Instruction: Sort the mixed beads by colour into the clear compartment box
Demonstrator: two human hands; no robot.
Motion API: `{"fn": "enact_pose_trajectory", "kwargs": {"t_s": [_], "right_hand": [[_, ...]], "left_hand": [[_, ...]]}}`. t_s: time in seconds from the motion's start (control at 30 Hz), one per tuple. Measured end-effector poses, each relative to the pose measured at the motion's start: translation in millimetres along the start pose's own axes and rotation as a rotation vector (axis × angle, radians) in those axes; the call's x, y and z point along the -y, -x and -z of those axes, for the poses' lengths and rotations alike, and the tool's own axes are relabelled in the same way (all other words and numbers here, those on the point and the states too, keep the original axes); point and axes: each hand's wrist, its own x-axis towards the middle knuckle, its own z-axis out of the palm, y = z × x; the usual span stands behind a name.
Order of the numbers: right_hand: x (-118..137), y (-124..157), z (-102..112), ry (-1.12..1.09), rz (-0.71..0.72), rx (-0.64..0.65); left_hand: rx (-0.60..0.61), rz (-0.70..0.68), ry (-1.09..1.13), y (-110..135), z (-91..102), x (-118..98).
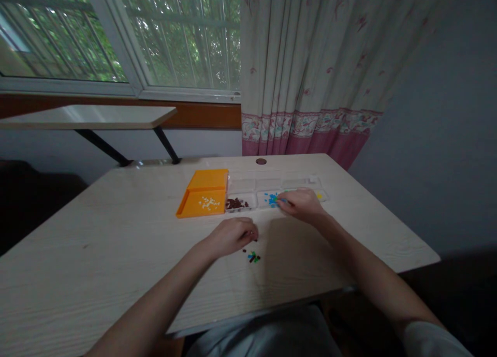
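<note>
My left hand [235, 236] is closed, fingertips pinched just above the table; a tiny dark piece shows by them, and whether it is gripped I cannot make out. In front of it lies a small pile of green, blue and brown pieces [253, 257]. My right hand [303, 204] reaches over the clear compartment box [252, 208], its fingers pinched on a small blue and green building piece [277, 199]. Under its fingertips are loose blue pieces [269, 198]. Dark brown pieces [236, 203] fill the neighbouring compartment.
An open orange case [207, 180] with white pieces [209, 203] stands left of the clear box. Yellow pieces [319, 196] lie at the box's right end. A raised shelf [116, 117] is at the back left, and a curtain [303, 67] hangs behind the table [135, 253].
</note>
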Motion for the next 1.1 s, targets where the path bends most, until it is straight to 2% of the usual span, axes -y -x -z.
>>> {"fn": "enact_pose_trajectory", "kwargs": {"t_s": [0.13, 0.23, 0.3, 0.4, 0.5, 0.6, 0.73, 0.9, 1.1], "right_hand": [[-39, 2, 9, 0.083, -0.22, 0.316], [-56, 5, 12, 0.105, -0.326, 0.424], [-58, 5, 11, 0.087, -0.342, 0.424], [-46, 3, 6, 0.01, -0.307, 0.383], [-20, 2, -3, -0.133, -0.161, 0.348], [11, 3, -13, -0.252, -0.007, 0.305], [40, 6, -19, -0.324, 0.055, 0.245], [46, 5, -19, -0.305, 0.039, 0.202], [42, 5, -20, -0.327, 0.0, 0.198]], "left_hand": [[0.008, -0.031, 0.025, 1, 3.5, 1], [0.008, -0.033, 0.019, 1, 3.3, 1], [-0.003, -0.041, 0.023, 1, 1.6, 1], [-0.026, -0.048, 0.043, 1, -1.8, 2], [-0.077, -0.01, 0.094, -2, -3.4, 3], [-0.187, 0.03, 0.171, -5, -3.0, 4], [-0.282, 0.049, 0.242, -9, -2.7, 3], [-0.281, 0.081, 0.268, -10, -2.8, -1], [-0.414, -0.007, 0.16, -5, 0.7, 1]]}}
